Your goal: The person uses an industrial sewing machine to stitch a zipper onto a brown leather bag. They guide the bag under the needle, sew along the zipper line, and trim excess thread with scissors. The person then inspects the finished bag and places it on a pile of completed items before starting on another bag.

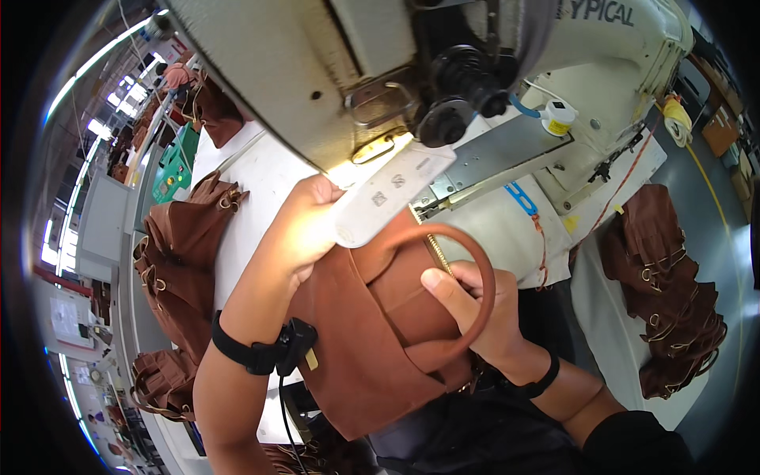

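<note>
Pinching the zipper [438, 255] edge of the brown bag [348, 340] with the right hand [500, 321], between that and the left hand [299, 226] up by the white plate [396, 194]; can't tell the left's grip!

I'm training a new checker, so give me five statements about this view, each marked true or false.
1. The bag is brown. True.
2. The right hand grips the bag beside its zipper. True.
3. The zipper is silver. False: it is gold-coloured.
4. The green box stands at the picture's right. False: it stands at the left.
5. A black strap circles the left forearm. True.
</note>
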The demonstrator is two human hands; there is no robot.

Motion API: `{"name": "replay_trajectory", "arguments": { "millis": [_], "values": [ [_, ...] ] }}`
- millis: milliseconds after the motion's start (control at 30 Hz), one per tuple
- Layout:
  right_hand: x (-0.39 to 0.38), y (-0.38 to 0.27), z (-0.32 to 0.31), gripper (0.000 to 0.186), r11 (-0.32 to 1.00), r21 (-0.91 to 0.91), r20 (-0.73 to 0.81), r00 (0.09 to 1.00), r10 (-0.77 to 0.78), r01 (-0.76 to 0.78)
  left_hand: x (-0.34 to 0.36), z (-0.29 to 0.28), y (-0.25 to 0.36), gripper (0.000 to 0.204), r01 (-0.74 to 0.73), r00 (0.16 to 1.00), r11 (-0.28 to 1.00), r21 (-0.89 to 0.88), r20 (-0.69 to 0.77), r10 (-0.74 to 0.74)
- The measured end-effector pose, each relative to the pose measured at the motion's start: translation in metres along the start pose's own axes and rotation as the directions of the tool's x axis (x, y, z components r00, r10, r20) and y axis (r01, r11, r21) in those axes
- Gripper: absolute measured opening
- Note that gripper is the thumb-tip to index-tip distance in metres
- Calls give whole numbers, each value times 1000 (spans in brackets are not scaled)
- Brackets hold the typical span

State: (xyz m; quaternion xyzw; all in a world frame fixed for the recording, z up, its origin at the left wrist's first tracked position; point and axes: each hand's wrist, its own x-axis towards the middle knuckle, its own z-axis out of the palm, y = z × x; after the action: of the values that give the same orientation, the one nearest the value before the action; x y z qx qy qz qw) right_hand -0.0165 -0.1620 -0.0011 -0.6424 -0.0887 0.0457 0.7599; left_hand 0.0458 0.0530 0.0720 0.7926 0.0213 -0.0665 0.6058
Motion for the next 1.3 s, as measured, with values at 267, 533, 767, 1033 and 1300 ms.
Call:
{"name": "replay_trajectory", "arguments": {
  "millis": [267, 533, 767, 1033, 1300],
  "values": [
    [21, 20, 13, 43, 999, 1, -31, 999, -40, 40, 45, -34, -17, 32, -17, 988, 999, 48, 155, 10],
    [22, 16, 11, 30, 1000, -24, -68, 998, 18, -20, 59, -23, 0, 30, 76, 992, 989, 129, 90, -88],
    [7, 17, 8, 37, 996, 91, 59, 998, -21, 16, 85, -54, -40, 37, -276, 960, 933, 230, 113, 256],
    [-51, -8, -68, 26, 951, -305, 228, 973, 27, 45, -133, 52, -9, 41, -353, 793, 347, 869, 81, 603],
    [-46, -5, -62, 25, 921, 109, 307, 894, 327, -375, -178, 150, -63, 39, -127, 663, 284, 950, -132, 737]
  ]
}}
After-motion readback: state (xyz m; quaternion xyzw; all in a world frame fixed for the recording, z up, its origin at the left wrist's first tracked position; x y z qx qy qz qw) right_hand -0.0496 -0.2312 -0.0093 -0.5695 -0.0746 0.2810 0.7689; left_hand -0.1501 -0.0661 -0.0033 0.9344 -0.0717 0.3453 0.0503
